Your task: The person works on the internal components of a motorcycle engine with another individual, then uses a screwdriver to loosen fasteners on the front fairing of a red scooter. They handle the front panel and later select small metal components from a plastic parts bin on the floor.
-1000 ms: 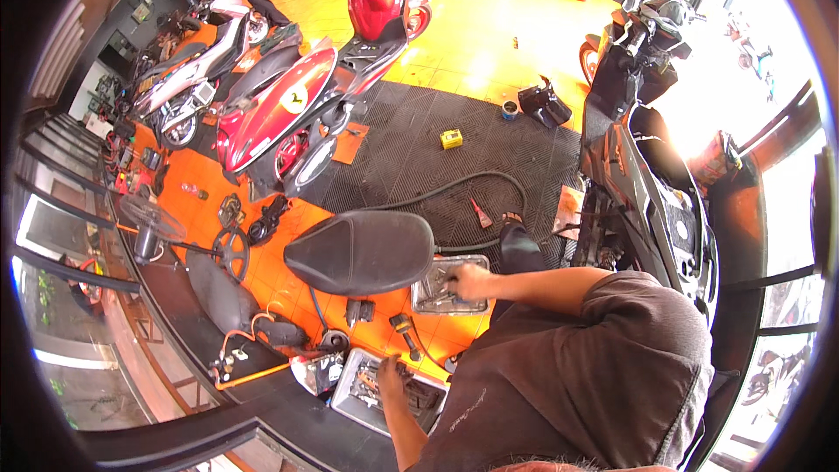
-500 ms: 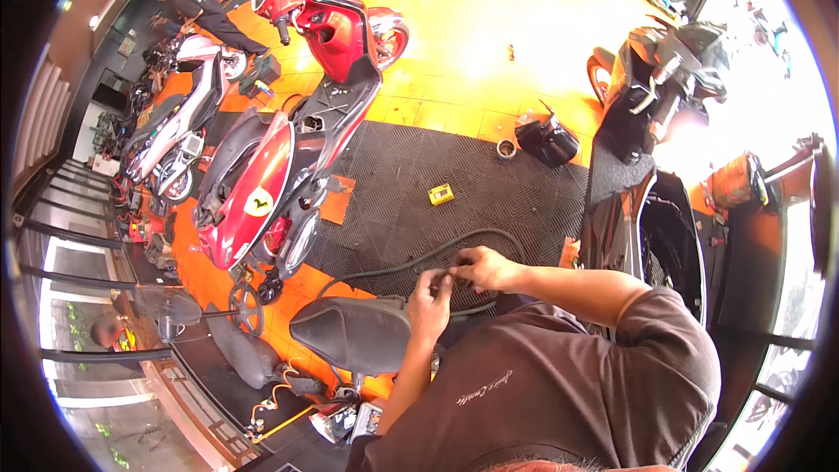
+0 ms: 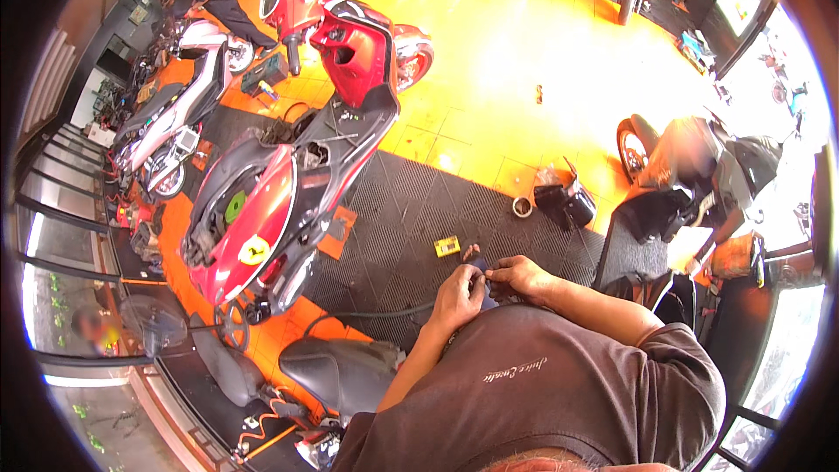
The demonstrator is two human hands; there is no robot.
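Observation:
My left hand (image 3: pixel 458 296) and my right hand (image 3: pixel 522 279) meet in front of my waist. The left fingers are curled in, and the right thumb and fingers pinch close beside them. Whatever sits between the fingertips is too small and dark to make out. Just beyond the hands a bare foot (image 3: pixel 473 253) shows on the dark floor mat (image 3: pixel 398 197). A small yellow box (image 3: pixel 447 246) lies on the mat a little farther off.
A red scooter (image 3: pixel 253 225) with its seat area opened stands to the left, a black seat (image 3: pixel 336 374) nearer me. Right of the mat are a round tin (image 3: pixel 522 207), a black panel (image 3: pixel 568 203) and a dark motorcycle (image 3: pixel 699 166). A person (image 3: pixel 210 0) bends at the far left.
The view has shifted as I move. My hands sit closer against my body and remain together. A foot has come into sight beyond them.

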